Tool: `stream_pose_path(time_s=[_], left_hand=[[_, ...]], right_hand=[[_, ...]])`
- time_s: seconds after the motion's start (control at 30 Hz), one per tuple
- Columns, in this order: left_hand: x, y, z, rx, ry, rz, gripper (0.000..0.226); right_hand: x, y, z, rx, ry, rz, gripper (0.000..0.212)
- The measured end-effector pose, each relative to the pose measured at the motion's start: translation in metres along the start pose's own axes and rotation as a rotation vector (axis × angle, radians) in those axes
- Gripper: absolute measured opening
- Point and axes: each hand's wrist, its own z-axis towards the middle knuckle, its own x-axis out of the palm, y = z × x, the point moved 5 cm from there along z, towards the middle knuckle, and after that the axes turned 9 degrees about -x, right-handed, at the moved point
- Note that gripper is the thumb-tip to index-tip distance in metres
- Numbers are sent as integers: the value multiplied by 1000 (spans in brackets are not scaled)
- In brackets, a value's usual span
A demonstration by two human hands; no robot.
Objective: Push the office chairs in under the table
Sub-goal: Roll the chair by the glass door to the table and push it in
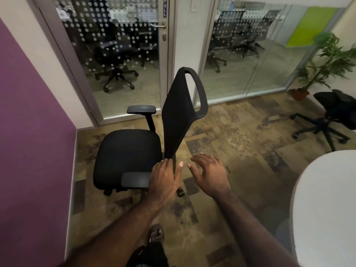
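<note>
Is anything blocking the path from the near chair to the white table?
Nothing visible does. Bare carpet lies between the near chair, held by the left hand, and the white table at right.

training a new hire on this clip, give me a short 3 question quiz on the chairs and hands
1. True or false: the left hand grips the lower edge of the near chair's backrest.
2. Which of the hands is free? A) left B) right C) neither
3. Where is the second chair relative to the white table: pushed under it or standing apart?

Key:
1. True.
2. B: the right hand hovers open beside the backrest, touching nothing.
3. Standing apart, on the carpet beyond the table, near the potted plant.
</note>
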Motion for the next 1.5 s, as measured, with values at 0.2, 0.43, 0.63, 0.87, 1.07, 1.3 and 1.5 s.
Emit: stream_pose_path(time_s=[0.2, 0.43, 0.63, 0.87, 1.07, 1.3, 1.5], left_hand=[[35, 93, 44, -131, 145, 148, 65], [64, 199, 75, -190, 405, 336, 100], [89, 251, 89, -111, 565, 458, 115], [111, 266, 101, -49, 581, 475, 114], [115, 271, 97, -57, 515, 461, 97], [110, 271, 96, -97, 535, 482, 95], [110, 269, 95, -101, 533, 496, 94]], right_hand=[[74, 21, 49, -133, 307, 89, 57], [194, 31, 74, -116, 666, 0, 105], [266, 38, 76, -88, 859, -97, 126], [307, 49, 79, -86, 944, -177, 118], [320, 48, 82, -85, 975, -144, 112], [325, 48, 83, -98, 1001, -107, 116], [326, 47, 83, -129, 990, -124, 116]])
